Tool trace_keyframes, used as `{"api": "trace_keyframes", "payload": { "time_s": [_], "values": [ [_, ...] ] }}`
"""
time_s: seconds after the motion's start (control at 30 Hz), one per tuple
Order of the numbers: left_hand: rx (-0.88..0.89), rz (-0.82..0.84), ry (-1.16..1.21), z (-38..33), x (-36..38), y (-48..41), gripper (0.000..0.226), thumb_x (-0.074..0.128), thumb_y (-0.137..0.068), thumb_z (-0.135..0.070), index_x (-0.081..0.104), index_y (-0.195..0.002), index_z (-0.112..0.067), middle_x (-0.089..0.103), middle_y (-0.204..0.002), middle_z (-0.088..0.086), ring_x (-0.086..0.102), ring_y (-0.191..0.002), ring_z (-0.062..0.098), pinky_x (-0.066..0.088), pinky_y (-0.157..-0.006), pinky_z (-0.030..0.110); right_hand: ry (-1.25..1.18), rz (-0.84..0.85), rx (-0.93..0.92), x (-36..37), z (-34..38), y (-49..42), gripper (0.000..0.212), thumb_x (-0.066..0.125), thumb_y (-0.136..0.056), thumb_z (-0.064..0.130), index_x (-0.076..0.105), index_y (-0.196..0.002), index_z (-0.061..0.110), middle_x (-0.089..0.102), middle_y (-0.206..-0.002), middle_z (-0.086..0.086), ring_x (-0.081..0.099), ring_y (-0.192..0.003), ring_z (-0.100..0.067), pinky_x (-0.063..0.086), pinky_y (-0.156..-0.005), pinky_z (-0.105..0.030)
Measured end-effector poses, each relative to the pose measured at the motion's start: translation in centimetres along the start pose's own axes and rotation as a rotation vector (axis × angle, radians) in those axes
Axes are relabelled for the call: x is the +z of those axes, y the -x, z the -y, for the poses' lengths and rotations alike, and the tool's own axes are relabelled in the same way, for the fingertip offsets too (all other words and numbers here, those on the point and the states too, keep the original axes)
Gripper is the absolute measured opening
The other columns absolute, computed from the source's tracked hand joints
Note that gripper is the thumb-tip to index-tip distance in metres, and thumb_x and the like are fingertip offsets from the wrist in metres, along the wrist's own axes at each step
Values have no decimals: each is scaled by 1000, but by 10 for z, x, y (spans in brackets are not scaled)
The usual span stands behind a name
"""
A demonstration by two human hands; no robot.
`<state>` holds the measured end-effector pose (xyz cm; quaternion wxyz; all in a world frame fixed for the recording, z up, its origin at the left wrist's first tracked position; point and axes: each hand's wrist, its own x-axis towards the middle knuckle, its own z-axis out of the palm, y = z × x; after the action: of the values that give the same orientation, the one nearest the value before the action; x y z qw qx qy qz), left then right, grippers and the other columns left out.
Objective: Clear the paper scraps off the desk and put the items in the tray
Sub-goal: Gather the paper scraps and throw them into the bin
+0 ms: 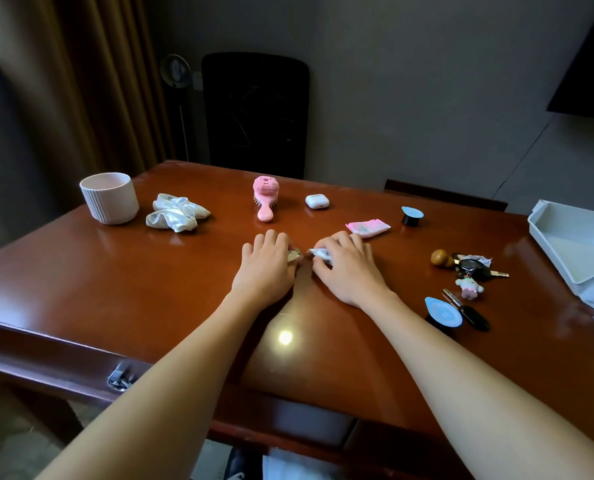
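Both hands lie knuckles-up at the middle of the wooden desk (pixel 122 282). My left hand (pixel 266 263) has its fingers curled over a crumpled paper scrap (pixel 294 255) that peeks out at its right side. My right hand (pixel 347 266) grips a white paper scrap (pixel 320 253) under its fingers. The white tray (pixel 558 237) sits at the desk's far right edge. Around the hands lie a pink hairbrush (pixel 265 197), a white earbud case (pixel 317 201), a pink packet (pixel 367 227) and a keyring with charms (pixel 470 270).
A white ribbed cup (pixel 108 199) and a crumpled white cloth (pixel 176 213) stand at the back left. Two blue-lidded pods (pixel 412 216) (pixel 442 311) and a black car key (pixel 468 311) lie to the right. A black chair (pixel 254 112) stands behind the desk.
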<state>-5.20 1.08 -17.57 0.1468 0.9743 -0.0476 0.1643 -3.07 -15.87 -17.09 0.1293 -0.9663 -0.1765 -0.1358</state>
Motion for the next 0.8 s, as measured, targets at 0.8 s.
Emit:
{"api": "trace_keyframes", "payload": {
  "time_s": [0.8],
  "values": [
    [98,9,132,-13,-25,30,17,52,-98,-20,49,-114,-24,59,-119,-3,62,-90,16,58,-73,33,23,-57,4,-27,17,30,21,46,-100,37,56,-101,19,63,-93,2,60,-80,-17,47,-63,-31]
  ]
}}
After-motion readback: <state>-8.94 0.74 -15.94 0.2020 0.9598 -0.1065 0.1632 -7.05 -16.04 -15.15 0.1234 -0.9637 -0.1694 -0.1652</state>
